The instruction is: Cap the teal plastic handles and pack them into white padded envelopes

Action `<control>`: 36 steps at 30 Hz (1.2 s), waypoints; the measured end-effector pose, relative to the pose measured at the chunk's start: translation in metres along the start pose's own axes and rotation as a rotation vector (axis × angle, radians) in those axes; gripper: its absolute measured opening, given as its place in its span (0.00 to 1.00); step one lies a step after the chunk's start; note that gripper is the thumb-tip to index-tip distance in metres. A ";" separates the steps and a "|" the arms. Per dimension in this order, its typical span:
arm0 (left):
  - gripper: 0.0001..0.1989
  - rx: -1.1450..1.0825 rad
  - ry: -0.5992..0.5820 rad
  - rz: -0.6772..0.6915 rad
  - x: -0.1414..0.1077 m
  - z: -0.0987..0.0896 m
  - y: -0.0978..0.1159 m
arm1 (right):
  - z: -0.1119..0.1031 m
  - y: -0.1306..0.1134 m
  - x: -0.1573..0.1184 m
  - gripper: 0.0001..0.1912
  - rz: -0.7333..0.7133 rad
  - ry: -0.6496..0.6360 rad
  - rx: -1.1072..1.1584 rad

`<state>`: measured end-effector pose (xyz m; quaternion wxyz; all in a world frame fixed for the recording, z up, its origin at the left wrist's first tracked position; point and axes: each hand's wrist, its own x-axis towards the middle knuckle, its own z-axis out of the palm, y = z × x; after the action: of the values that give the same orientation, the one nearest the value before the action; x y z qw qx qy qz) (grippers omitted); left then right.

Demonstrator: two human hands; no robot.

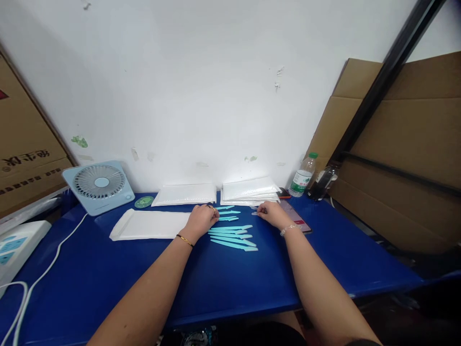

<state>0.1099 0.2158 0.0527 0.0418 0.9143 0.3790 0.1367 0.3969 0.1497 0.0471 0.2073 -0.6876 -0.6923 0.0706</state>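
Observation:
Several slim turquoise sticks (232, 236) with pale ends lie fanned out in the middle of the blue table. A smaller group of turquoise sticks (229, 212) lies just behind them. My left hand (204, 218) is closed at the left ends of that rear group, its fingertips pinched on one of them. My right hand (269, 213) is pinched on a small clear piece (254, 213) to the right of the sticks. Under and left of my left hand stretches a flat white packet (147, 225).
White padded envelopes (185, 194) and a second stack (250, 189) lie against the wall. A fan (101, 185) and green disc (144, 202) are at left, with a power strip (18, 245) nearer. A phone (297, 218), water bottle (302, 178) and dark bottle (322, 182) are at right.

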 end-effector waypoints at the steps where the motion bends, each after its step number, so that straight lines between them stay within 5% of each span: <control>1: 0.08 -0.008 -0.005 0.007 0.000 -0.001 0.001 | 0.002 -0.002 0.001 0.05 -0.013 -0.005 -0.007; 15: 0.10 -0.221 -0.067 -0.114 -0.002 0.003 -0.007 | 0.002 -0.016 -0.005 0.04 -0.217 -0.165 0.176; 27: 0.10 -0.081 0.030 -0.057 0.002 0.010 0.003 | 0.024 -0.027 0.005 0.09 -0.271 -0.056 0.225; 36: 0.10 -0.085 -0.005 -0.023 0.003 0.011 0.010 | 0.031 -0.045 0.005 0.06 -0.313 -0.056 0.232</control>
<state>0.1218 0.2114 0.0444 0.0833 0.9077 0.3831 0.1499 0.3433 0.1587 0.0371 0.2743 -0.5408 -0.7834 0.1362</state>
